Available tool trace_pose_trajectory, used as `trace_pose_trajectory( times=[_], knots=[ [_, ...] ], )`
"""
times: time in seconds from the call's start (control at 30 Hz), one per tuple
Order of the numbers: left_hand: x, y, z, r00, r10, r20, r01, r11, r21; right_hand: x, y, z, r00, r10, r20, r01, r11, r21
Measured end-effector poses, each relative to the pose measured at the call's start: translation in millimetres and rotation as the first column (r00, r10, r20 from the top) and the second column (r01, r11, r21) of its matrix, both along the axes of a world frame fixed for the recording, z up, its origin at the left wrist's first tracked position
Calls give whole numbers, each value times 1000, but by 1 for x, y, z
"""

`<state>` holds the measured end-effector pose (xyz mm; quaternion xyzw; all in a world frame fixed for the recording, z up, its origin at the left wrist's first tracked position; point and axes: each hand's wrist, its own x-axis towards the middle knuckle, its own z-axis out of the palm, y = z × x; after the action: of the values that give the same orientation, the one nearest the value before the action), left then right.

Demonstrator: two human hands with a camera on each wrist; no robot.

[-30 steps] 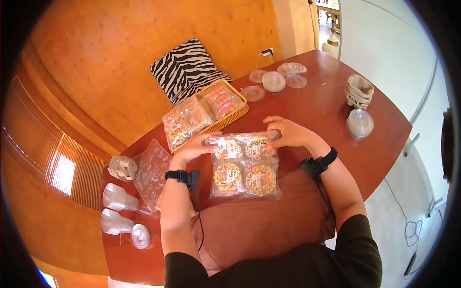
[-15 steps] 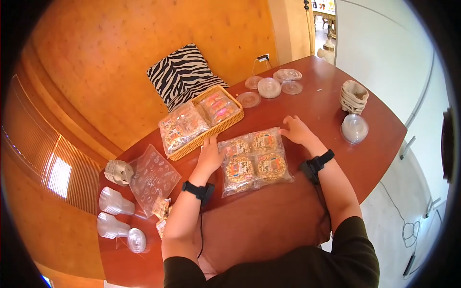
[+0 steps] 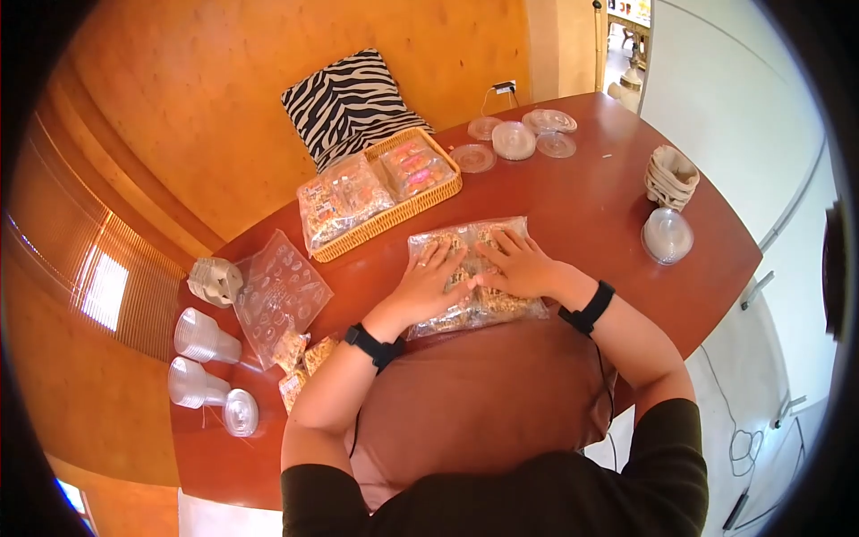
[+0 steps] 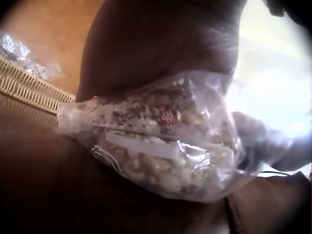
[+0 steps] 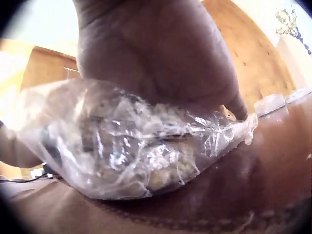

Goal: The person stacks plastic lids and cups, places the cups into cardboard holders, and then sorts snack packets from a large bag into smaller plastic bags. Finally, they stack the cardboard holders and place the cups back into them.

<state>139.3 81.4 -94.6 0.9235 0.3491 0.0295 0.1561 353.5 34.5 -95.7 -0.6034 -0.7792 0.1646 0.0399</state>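
Note:
A clear plastic bag of puffed snack rounds (image 3: 510, 311) lies flat near the table's front edge, partly covered by both hands. My left hand (image 3: 433, 286) presses on its left half with the fingers spread. On the right half rests my right hand (image 3: 523, 268), its fingers spread too, and the thumbs come close together at the middle. In the left wrist view the bag (image 4: 165, 146) bulges under the palm, showing a pale strip and red print. The right wrist view shows crinkled film of the bag (image 5: 141, 151) below the other palm.
Behind the bag stands a wicker basket (image 3: 394, 217) with more packs. Small snack packs (image 3: 292, 349), a clear printed plastic bag (image 3: 282, 295), stacked cups (image 3: 204, 336) and a cardboard carrier (image 3: 215, 281) are left. Clear lids (image 3: 514, 140) lie behind; more carriers (image 3: 671, 177) stand right.
Both hands held the bag by its far edge, then let it lie on the table. They have since moved from its sides onto its top, fingers spread.

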Motion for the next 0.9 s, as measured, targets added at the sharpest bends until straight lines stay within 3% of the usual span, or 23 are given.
trace_pose_trajectory(
  times=[0.17,0.27,0.3,0.37,0.4,0.47,0.57,0.67,0.87,0.9],
  knots=[
    [-4,1,-2,998,-15,56,16,1000,-18,9,-1,-11,987,46,-152,-40,998,41],
    [-21,10,-25,917,124,378,-86,989,-117,29,-4,9,922,-13,-388,11,1000,-7],
    [-27,8,-27,838,264,477,-203,963,-177,38,-7,13,881,-47,-471,32,999,-41],
    [-39,8,-25,677,569,467,-314,797,-516,59,-4,-24,540,-359,-761,334,922,-198],
    [-44,7,-21,596,678,430,-250,666,-703,59,-12,-21,356,-434,-828,333,886,-322],
    [-47,1,-10,453,851,265,-31,312,-949,59,-26,-7,-33,-565,-825,246,795,-554],
    [-43,0,0,455,869,195,-48,243,-969,58,-19,-12,-26,-631,-775,-79,774,-628],
    [-51,22,-21,608,774,177,17,211,-977,56,-7,-20,53,-631,-774,-87,769,-633],
    [-53,15,-14,645,721,255,32,307,-951,40,0,-13,164,-599,-784,-89,782,-617],
    [-54,15,-17,649,700,297,26,370,-929,37,-1,-12,185,-580,-793,-95,793,-602]
  ],
)
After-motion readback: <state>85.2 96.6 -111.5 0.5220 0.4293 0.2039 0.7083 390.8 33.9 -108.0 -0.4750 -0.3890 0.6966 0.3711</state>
